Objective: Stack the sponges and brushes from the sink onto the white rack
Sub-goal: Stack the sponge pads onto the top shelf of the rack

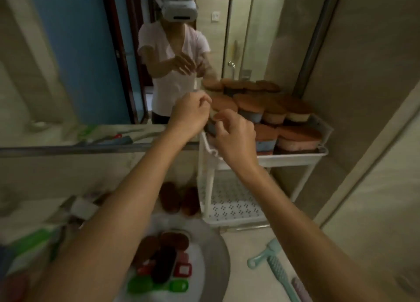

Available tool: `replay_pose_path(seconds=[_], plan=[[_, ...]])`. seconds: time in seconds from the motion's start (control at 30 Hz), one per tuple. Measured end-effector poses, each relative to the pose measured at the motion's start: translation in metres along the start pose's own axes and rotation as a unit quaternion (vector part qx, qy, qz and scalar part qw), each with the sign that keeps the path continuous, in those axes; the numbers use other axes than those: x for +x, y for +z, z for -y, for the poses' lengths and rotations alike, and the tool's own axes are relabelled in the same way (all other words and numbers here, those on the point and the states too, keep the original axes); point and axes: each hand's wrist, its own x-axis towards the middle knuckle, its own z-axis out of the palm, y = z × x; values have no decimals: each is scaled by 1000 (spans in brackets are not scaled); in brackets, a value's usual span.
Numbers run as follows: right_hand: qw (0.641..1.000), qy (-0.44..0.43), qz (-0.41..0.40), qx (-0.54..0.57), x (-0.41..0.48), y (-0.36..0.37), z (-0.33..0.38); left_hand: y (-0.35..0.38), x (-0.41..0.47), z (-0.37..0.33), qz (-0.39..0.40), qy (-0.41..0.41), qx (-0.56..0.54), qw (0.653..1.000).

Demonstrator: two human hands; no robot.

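Note:
A white two-tier rack (293, 157) stands on the counter at the right, its top tray packed with stacked brown-topped sponges (297, 133). My left hand (191, 115) and my right hand (234, 131) meet at the tray's front left corner, fingers curled around a dark sponge (211, 127) at the stack's edge; the blur hides the exact grip. Below, the sink basin (213, 245) holds several brown and dark oval sponges (163, 254) plus red and green brushes (181, 285). Two brown sponges (179, 199) lie on the counter beside the rack's leg.
A mirror (68, 63) fills the wall behind and shows a person wearing a headset. A teal brush (272, 263) lies on the counter to the right of the sink. Green and white clutter (34, 240) sits at the left. A wall stands close on the right.

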Motion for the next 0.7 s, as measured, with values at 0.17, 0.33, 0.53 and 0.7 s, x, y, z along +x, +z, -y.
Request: replay_pose_path(seconds=[0.17,0.33,0.53,0.7], plan=[[982,64,163,66,-92,79,1,-7,-87,93,-25,-126,9,992],[898,230,374,33,-173,161,-54,32,-170,198,124,-284,73,948],[759,451,468,-46,-233,216,-109,71,-236,290,236,-391,90,885],[753,519,404,-16,-249,251,-119,85,-245,340,241,-367,118,891]])
